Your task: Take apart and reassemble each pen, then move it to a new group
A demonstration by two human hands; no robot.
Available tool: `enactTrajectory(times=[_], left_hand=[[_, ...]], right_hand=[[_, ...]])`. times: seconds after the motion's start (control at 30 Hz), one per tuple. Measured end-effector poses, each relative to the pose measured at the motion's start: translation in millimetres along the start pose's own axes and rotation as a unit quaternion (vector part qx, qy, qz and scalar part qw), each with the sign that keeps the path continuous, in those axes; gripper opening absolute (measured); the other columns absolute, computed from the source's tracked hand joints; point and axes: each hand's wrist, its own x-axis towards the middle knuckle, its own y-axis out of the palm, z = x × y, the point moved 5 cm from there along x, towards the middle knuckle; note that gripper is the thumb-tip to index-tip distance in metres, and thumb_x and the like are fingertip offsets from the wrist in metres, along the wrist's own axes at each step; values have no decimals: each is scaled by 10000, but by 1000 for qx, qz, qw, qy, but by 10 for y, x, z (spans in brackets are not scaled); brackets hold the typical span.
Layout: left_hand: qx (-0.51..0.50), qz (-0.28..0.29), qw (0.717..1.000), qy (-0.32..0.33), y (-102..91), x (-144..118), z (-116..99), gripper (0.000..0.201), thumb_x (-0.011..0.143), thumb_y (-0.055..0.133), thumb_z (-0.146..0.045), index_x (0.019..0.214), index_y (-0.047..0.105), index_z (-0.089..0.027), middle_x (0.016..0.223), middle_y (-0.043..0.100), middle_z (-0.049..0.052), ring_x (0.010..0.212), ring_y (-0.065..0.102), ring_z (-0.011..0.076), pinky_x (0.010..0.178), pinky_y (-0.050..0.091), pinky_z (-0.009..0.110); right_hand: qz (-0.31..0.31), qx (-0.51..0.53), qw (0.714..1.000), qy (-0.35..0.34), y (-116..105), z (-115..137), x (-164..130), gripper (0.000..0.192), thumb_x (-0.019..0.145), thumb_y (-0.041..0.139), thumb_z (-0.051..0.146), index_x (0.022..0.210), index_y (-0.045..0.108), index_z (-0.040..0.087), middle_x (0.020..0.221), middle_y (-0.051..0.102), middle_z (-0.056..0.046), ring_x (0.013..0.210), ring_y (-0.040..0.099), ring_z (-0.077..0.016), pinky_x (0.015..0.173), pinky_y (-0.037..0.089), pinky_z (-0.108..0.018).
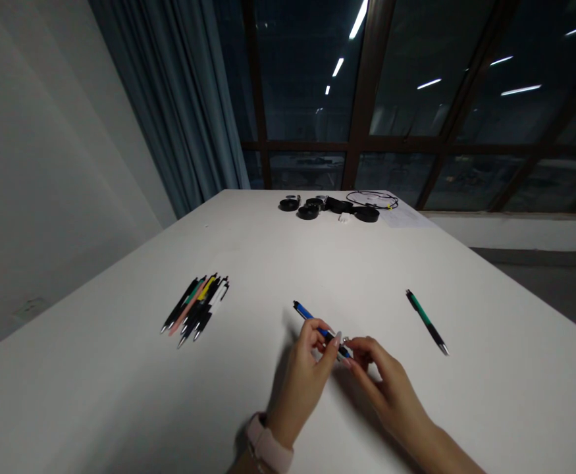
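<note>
Above the table's near middle, my left hand [310, 365] grips a blue pen [303, 310] between thumb and fingers. The pen slants from upper left to lower right, its black clicker end pointing away. Around its lower end close the thumb and index finger of my right hand [384, 378]. A small shiny piece [345, 340] shows by the right index fingertip; its exact shape is too small to tell. The fingers partly cover the pen's lower half. To the right, apart from both hands, lies a green and black pen [426, 320].
A bunch of several pens [199, 306], black, green, pink, yellow and white, lies at left on the white table [268, 253]. Toward the far edge are black round items [309, 211], a coiled black cable [372, 199] and a paper sheet [409, 218]. Windows and a blue curtain stand behind.
</note>
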Motion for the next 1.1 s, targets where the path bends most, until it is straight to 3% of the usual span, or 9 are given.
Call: enactTrajectory(times=[0.23, 0.33, 0.43, 0.63, 0.87, 1.1], left_hand=[[-101, 20, 994, -32, 66, 25, 120, 185, 862, 577, -358, 944, 496, -214, 733, 591, -20, 734, 580, 151, 703, 438, 263], [-121, 34, 991, -36, 80, 27, 160, 223, 874, 563, -347, 1045, 523, -209, 749, 578, -21, 739, 572, 151, 700, 435, 262], [-99, 34, 994, -38, 69, 21, 142, 311, 876, 566, -345, 1155, 558, -207, 751, 560, -21, 734, 561, 149, 692, 433, 256], [-124, 22, 991, -41, 69, 20, 113, 198, 855, 590, -353, 984, 578, -203, 794, 614, 9, 770, 579, 161, 705, 455, 258], [-142, 5, 989, -41, 69, 34, 165, 195, 868, 574, -384, 959, 541, -215, 793, 608, -2, 769, 580, 159, 745, 447, 274], [-134, -11, 990, -48, 57, 31, 179, 243, 859, 585, -438, 941, 537, -214, 744, 582, -19, 733, 570, 154, 709, 433, 266]], right_hand=[[-2, -48, 996, -78, -28, 73, -8, 196, 963, 481, 190, 1147, 515, 246, 804, 617, -2, 656, 594, -138, 607, 503, -234], [-1, -64, 993, -95, -31, 106, -4, 200, 965, 483, 195, 1156, 510, 246, 788, 606, 1, 647, 592, -140, 598, 500, -235], [0, -67, 993, -97, -29, 116, -4, 201, 969, 482, 202, 1162, 509, 248, 782, 599, 1, 648, 592, -144, 597, 501, -241], [17, -47, 996, -78, -22, 92, 9, 242, 952, 510, 185, 1184, 502, 254, 818, 606, -4, 688, 604, -148, 630, 511, -248], [33, -15, 997, -71, -61, 171, 10, 299, 934, 487, 160, 1219, 483, 250, 929, 643, -39, 768, 627, -162, 694, 536, -266], [0, -28, 998, -64, -97, 125, 2, 282, 952, 445, 151, 1213, 496, 246, 872, 644, -37, 744, 634, -164, 674, 532, -261]])
